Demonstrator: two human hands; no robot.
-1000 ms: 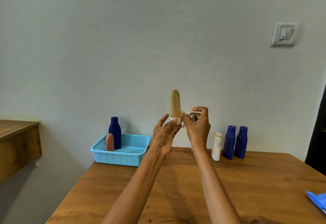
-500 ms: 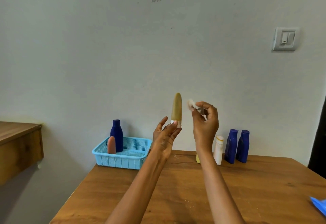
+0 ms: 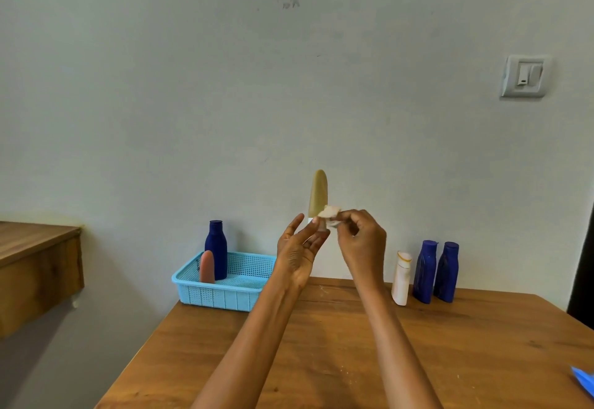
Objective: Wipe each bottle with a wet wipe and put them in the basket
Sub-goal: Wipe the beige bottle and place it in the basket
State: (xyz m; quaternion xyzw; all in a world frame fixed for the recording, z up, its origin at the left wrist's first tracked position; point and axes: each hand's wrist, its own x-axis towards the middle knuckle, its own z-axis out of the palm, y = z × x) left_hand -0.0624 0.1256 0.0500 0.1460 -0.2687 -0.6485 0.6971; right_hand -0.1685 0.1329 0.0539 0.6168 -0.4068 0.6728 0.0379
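A wooden bench is filling the lower frame, from about seven o'clock round to four. At its far left corner, near nine o'clock of the bench top, a light blue basket is sitting with a dark blue bottle and a smaller pink tube standing upright inside it. At about two o'clock on the bench, two dark blue bottles are standing just beside each other, with a white bottle just to their left. Above the bench centre, the left hand is holding a tan tube upright, its grip pinching the white cap end. The right hand is pinching a crumpled wet wipe against the tube's lower part.
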